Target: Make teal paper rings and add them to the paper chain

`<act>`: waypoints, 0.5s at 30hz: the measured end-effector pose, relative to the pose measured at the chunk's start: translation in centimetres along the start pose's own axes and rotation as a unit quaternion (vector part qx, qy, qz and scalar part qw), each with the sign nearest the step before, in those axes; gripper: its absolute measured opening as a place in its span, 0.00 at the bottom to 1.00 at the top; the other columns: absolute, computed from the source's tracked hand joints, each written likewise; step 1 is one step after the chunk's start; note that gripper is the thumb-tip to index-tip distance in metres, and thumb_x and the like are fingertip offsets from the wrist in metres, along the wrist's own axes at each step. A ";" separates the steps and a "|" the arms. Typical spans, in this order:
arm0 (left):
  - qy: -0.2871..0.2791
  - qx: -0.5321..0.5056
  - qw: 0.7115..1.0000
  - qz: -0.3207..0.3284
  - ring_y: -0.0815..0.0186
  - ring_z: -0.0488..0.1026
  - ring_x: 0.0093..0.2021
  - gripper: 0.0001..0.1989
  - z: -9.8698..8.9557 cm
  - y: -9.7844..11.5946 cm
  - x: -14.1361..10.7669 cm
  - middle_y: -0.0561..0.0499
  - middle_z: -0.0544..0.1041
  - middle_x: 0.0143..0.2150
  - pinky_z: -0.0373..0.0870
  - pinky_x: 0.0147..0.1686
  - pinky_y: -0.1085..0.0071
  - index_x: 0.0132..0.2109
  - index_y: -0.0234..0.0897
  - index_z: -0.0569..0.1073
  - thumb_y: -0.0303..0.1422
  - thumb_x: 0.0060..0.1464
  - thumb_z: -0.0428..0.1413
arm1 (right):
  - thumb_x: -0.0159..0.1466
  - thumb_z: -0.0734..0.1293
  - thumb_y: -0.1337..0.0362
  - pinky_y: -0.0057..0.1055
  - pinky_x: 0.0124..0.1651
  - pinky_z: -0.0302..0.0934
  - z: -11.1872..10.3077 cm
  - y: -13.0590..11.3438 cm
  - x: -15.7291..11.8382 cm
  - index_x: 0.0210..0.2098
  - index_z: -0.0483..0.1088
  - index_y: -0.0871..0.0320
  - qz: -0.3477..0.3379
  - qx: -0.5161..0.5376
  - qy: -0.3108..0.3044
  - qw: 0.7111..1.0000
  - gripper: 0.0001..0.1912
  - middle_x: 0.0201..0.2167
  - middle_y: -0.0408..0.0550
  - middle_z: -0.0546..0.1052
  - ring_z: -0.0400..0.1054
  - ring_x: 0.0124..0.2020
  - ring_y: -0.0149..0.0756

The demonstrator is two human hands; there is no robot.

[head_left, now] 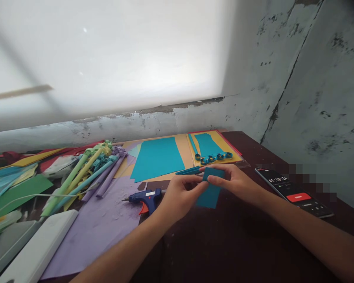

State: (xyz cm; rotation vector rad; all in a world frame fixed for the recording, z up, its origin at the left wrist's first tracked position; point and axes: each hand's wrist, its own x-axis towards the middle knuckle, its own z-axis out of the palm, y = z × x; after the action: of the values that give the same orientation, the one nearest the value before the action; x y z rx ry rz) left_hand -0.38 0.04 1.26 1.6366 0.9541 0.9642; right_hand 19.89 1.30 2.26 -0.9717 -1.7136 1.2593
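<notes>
A small piece of blue paper point(209, 198) is held above the dark table, its lower part hanging below my fingers and its upper part appearing bent over. My left hand point(181, 192) pinches it at the left edge. On the right side, my right hand point(234, 181) grips the same paper between thumb and fingers. Just beyond my hands lie narrow blue strips point(188, 171). A blue glue gun point(149, 199) with an orange trigger rests left of my left hand, its nozzle pointing left.
Blue sheets point(157, 157) lie at the back. Curled blue paper rings point(214, 158) sit on a yellow sheet point(234, 154). Rolled paper stems point(85, 169) are piled left, near a white box-like object point(43, 247) and purple paper point(106, 224). A phone point(293, 192) lies right.
</notes>
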 end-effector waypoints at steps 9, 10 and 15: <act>0.060 -0.206 0.976 -0.030 0.61 0.76 0.33 0.14 -0.9 0.8 0.5 0.43 0.83 0.37 0.71 0.37 0.66 0.37 0.33 0.84 0.37 0.52 0.57 | 0.68 0.64 0.52 0.44 0.56 0.63 -0.7 1.1 0.4 0.41 0.73 0.54 0.041 0.178 -0.003 0.983 0.13 0.45 0.50 0.81 0.73 0.50 0.45; 0.054 -0.233 0.970 -0.047 0.58 0.77 0.35 0.16 -1.0 0.9 0.4 0.41 0.83 0.39 0.72 0.38 0.63 0.37 0.33 0.84 0.38 0.53 0.55 | 0.65 0.66 0.57 0.43 0.54 0.63 -0.8 1.0 0.4 0.42 0.73 0.53 0.041 0.156 -0.001 0.987 0.09 0.45 0.49 0.81 0.73 0.49 0.44; 0.066 -0.185 0.978 -0.075 0.51 0.78 0.47 0.16 -1.1 0.8 0.4 0.42 0.84 0.44 0.74 0.46 0.61 0.38 0.34 0.85 0.42 0.52 0.59 | 0.59 0.70 0.64 0.39 0.48 0.64 -0.8 0.4 0.4 0.40 0.74 0.53 0.018 0.036 0.045 0.998 0.09 0.44 0.48 0.80 0.72 0.47 0.43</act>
State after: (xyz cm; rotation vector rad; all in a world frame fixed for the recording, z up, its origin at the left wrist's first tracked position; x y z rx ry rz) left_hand -1.10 0.57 2.33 1.1852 0.9076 1.0838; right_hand 20.49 2.00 2.06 -1.0054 -1.5777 1.2710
